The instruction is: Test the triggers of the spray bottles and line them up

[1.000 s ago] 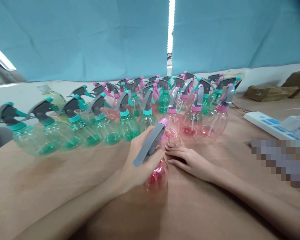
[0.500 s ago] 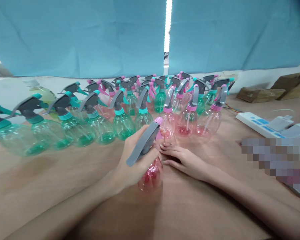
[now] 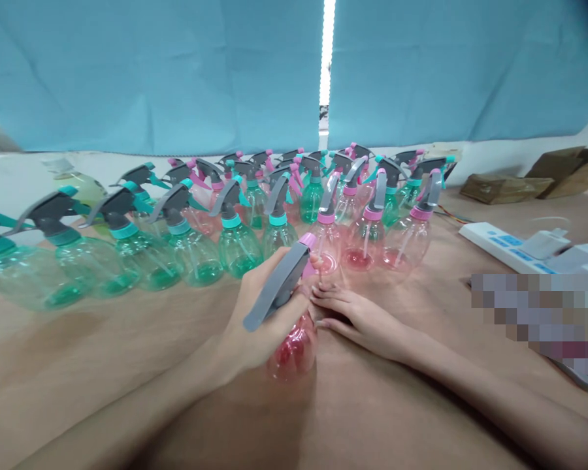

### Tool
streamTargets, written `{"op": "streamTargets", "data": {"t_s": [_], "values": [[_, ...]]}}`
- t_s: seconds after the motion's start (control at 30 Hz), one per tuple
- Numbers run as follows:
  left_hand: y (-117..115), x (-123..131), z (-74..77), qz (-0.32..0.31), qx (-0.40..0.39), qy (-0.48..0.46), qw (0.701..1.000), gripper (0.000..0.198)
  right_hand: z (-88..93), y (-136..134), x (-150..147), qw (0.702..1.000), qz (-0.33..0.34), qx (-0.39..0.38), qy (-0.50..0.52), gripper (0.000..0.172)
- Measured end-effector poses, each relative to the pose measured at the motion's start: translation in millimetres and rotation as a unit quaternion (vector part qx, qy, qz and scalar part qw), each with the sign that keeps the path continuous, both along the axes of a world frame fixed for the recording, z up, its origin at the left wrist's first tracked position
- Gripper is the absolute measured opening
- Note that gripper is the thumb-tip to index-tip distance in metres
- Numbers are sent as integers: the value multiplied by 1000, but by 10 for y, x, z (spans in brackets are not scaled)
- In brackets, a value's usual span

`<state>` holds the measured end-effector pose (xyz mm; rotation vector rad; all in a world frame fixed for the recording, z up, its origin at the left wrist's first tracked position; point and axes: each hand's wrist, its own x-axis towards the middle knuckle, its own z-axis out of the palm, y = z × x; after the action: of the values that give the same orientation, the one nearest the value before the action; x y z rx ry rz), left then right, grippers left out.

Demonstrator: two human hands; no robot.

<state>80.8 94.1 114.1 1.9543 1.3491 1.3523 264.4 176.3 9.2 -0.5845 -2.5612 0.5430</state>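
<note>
One blue sheet [image 3: 151, 65] fills the top of the frame, and one tabletop [image 3: 396, 418] spans the bottom; compared with a second ago, both lie further left in view, so the leftmost bottle is now cut by the edge. Across the middle stands a front row: six green bottles [image 3: 196, 258] with teal collars at left, three pink-collared bottles [image 3: 365, 241] right of centre; those behind overlap too much to count. Two brown boxes [image 3: 504, 187] sit at right, above one power strip [image 3: 490, 241]. At centre, the left hand [image 3: 279, 320] keeps its fingers wrapped around the neck of one pink spray bottle [image 3: 293, 352], below the row. The right hand [image 3: 350, 310] stays just beside it, fingers extended and narrowly spread; whether their tips touch it I cannot tell.
</note>
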Motion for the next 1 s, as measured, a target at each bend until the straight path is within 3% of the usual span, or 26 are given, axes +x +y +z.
{"op": "streamTargets", "data": {"t_s": [0.27, 1.0], "values": [[17, -32, 21, 0, 13, 55, 998, 10, 7, -11, -6, 1000, -1, -2, 6, 39], [153, 29, -106, 17, 25, 34, 999, 6, 46, -27, -8, 1000, -3, -9, 3, 36]]}}
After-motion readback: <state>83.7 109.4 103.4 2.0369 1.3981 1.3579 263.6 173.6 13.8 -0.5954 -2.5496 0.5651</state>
